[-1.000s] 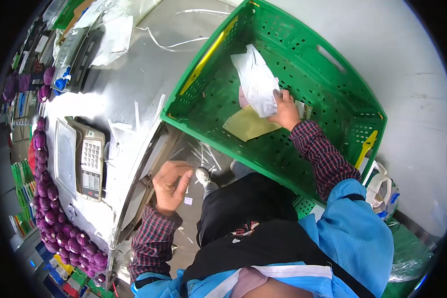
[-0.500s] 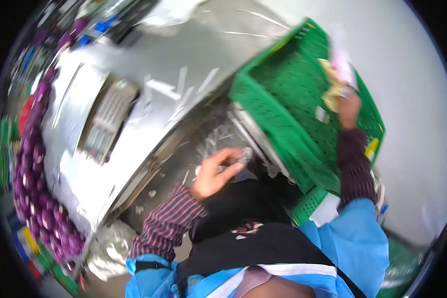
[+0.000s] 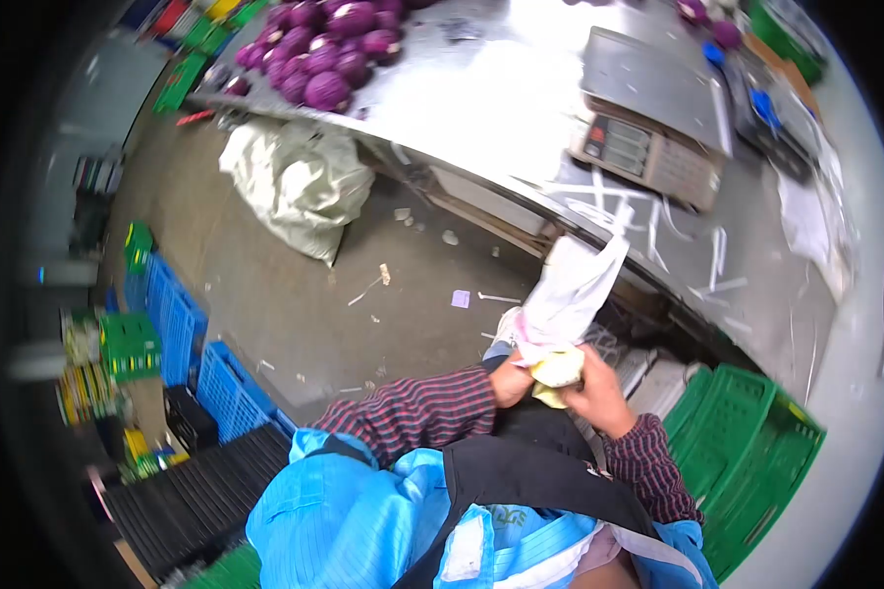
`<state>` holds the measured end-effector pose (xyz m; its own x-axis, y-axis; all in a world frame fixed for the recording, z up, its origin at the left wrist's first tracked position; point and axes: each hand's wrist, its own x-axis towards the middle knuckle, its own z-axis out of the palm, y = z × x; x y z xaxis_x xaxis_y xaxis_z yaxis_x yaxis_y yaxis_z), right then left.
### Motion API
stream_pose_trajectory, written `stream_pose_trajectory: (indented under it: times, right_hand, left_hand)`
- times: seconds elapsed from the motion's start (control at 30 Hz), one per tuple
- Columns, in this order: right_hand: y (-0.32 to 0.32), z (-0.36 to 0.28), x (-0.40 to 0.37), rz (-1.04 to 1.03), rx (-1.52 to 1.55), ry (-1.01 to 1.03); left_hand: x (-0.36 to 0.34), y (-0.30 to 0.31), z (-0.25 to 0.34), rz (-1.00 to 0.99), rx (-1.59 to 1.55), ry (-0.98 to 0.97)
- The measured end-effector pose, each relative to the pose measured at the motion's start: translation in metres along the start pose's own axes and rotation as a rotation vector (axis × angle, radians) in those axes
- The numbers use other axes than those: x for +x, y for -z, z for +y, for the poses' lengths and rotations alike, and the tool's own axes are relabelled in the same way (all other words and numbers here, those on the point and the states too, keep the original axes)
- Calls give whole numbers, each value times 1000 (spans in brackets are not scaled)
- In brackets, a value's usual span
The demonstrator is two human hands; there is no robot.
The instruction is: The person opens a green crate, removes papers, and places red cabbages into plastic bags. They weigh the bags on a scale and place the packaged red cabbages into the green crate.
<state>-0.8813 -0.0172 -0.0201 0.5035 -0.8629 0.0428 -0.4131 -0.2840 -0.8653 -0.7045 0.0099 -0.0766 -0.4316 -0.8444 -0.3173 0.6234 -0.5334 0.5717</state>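
In front of my apron, both hands are close together at a white plastic bag [image 3: 572,293] with a pink part and a crumpled pale-yellow piece [image 3: 558,369]. My left hand [image 3: 510,380] is closed at the pink lower part, its fingertips partly hidden. My right hand [image 3: 602,395] pinches the yellow piece from the right, thumb and fingers closed round its edge. The white end of the bag points away from me, up to the metal table's edge.
Purple onions [image 3: 326,61] lie heaped on the metal table [image 3: 481,108], left of a digital scale [image 3: 648,152] and white strips. A white sack [image 3: 300,182] stands on the floor. Green crates [image 3: 756,456] are at my right, blue crates [image 3: 167,314] at the left.
My view has turned left. My right hand has brought the bag and yellow piece from over the green crate to my front. The left hand, earlier pinching a small silvery thing, now meets them.
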Motion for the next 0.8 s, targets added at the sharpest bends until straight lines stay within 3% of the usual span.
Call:
stream_pose_trajectory:
  times: [0.03, 0.07, 0.17, 0.2, 0.23, 0.27, 0.3, 0.33, 0.47, 0.57, 0.6, 0.67, 0.8]
  right_hand:
    - [-3, -9, 8, -149, -17, -12]
    - [-7, -15, 16, -254, -4, -155]
    - [-15, -2, 29, -298, -145, -140]
    - [-15, 3, 30, -306, -170, -200]
    - [-15, 5, 34, -306, -193, -268]
    - [-19, 7, 44, -314, -203, -272]
    - [-22, 10, 57, -337, -234, -313]
    - [-25, 13, 70, -360, -267, -358]
    - [-54, 32, 127, -299, -287, -512]
    - [-80, 12, 174, -384, -361, -536]
    - [-84, 6, 185, -434, -347, -458]
    - [-93, -1, 202, -485, -176, -591]
    - [-93, 20, 214, -627, -320, -672]
  left_hand:
    - [-13, 21, 6, 105, -21, 8]
    - [-25, 35, 18, 287, -6, 31]
    - [-54, 156, 23, 654, -327, 67]
    - [-65, 188, 32, 881, -221, 56]
    - [-75, 239, 33, 942, -147, 4]
    - [-82, 269, 58, 1063, -201, 138]
    - [-84, 290, 88, 1151, -206, 119]
    - [-79, 342, 99, 1145, -157, 81]
    - [-24, 414, 218, 1317, 122, 33]
    - [38, 492, 283, 1376, 614, 80]
    - [49, 490, 310, 1323, 776, 95]
    - [83, 529, 342, 1186, 1054, 162]
    - [133, 549, 362, 1068, 1097, 268]
